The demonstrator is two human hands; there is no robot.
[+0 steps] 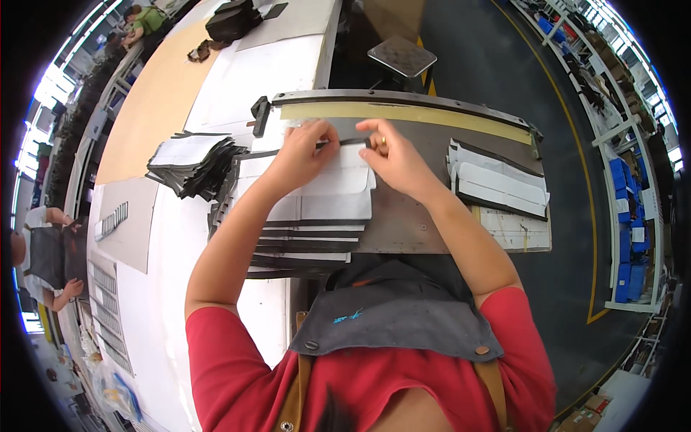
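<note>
A flat panel (324, 189) with white backing and black edging lies on top of a fanned stack of similar black-edged panels (302, 248) on the grey metal work plate (410, 227). At its far edge, my left hand (308, 153) is closed, thumb and fingers pinching the black edging. My right hand (392, 160) is at the panel's far right corner. Its thumb and curled fingers take hold of the edging there, while the index finger lifts away. A ring shows on this hand. The fingertips partly cover the edging.
A metal bar with a yellow strip (403, 114) runs along the plate's far side. More panels (500, 183) lie at right, and a dark-edged bundle (191, 162) at left. Beyond are a stool (402, 55), a black bag (234, 19), shelves with blue bins (626, 209), and co-workers at left.
</note>
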